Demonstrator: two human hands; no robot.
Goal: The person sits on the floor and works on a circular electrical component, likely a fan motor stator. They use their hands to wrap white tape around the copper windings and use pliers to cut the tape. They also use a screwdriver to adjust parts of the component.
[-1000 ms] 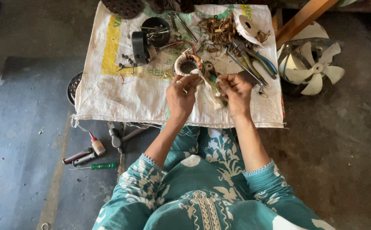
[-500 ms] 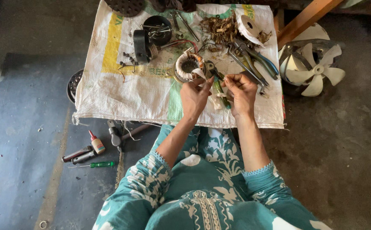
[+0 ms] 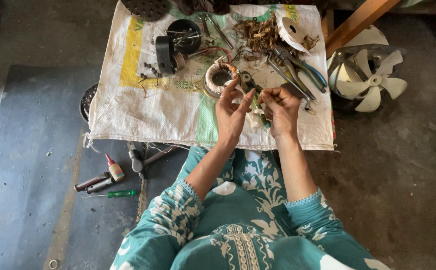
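While the person is sitting at the near edge of a white woven sack spread on the floor, the scene is reading left to right like this:

Floor, near left: a small glue bottle, a green screwdriver and a hammer are lying untouched beside the sack.

Sack, far left: black round motor parts are sitting apart from the hands.

Wound coil: it is lying on the sack just beyond the left hand, wrapped in pale tape, with wires trailing off it.

Left hand: the fingers are spreading half open, with thumb and forefinger pinching toward the thin green piece.

Right hand: the fingers are curling closed around the same green piece, held up between both hands; what else is in the grip I cannot tell.

Sack, far right: pliers and a tape roll are waiting beside scraps of copper wire.

Floor, right: a white fan blade is lying off the sack.

Progress: the coil is looking wound and taped already, but the motor is lying in separate parts, so the work is seeming midway.
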